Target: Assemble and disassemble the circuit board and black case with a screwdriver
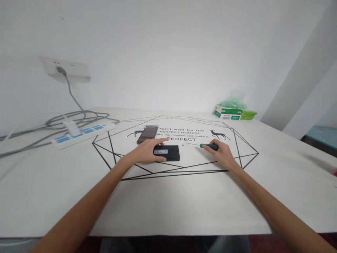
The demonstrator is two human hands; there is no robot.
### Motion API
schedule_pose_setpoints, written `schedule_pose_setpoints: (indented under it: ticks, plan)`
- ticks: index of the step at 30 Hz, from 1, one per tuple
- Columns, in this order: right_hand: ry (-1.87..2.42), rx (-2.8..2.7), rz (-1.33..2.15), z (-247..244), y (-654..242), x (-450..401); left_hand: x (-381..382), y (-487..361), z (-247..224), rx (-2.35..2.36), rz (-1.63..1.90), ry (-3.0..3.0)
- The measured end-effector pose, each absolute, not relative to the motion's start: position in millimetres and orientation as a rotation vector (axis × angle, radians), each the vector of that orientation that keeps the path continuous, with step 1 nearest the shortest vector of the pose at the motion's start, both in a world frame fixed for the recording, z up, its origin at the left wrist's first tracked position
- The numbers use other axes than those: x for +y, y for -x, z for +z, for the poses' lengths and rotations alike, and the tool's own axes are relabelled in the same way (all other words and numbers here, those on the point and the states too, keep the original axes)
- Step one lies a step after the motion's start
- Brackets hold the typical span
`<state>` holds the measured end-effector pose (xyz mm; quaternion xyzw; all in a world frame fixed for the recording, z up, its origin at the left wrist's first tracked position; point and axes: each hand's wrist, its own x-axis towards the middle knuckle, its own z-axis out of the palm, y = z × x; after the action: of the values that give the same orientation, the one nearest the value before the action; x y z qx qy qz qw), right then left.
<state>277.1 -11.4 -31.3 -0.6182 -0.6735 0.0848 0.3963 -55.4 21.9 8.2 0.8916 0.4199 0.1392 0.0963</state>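
A black rectangular box (172, 153) with a pale label lies near the middle of the white table. My left hand (149, 151) grips its left end, thumb along the near side and fingers over the far side. To the right, my right hand (220, 151) holds a screwdriver (210, 146) by its green and black handle, the thin shaft pointing left towards the box without touching it. A dark phone (148, 134) lies flat just behind my left hand.
A white power strip (85, 134) with a plugged-in charger and coiled grey cables lies at the left, below a wall socket (70, 68). Green and white boxes (228, 111) with a plastic bag stand at the back right. The table (179, 207) carries printed lines, deer and text.
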Motion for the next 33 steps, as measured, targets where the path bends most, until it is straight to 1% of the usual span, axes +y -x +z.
schedule_pose_setpoints:
  ticks: [19,24,27,29,31,33]
  plan:
    - [1.542,-1.711,0.179,-29,-271,-15,20,53,11,1.302,0.378,-2.682]
    - [1.551,-1.691,0.163,-24,-271,-17,10,45,14,1.361,0.327,-2.832]
    - [1.549,-1.685,0.159,-22,-272,-18,2,33,12,1.523,0.294,-2.880]
    - [1.545,-1.686,0.160,-22,-273,-18,-3,23,9,1.734,0.295,-2.819]
    - [1.538,-1.690,0.156,-22,-274,-18,-6,16,6,1.975,0.367,-2.694]
    - [1.535,-1.693,0.148,-22,-274,-19,-5,13,4,2.078,0.458,-2.592]
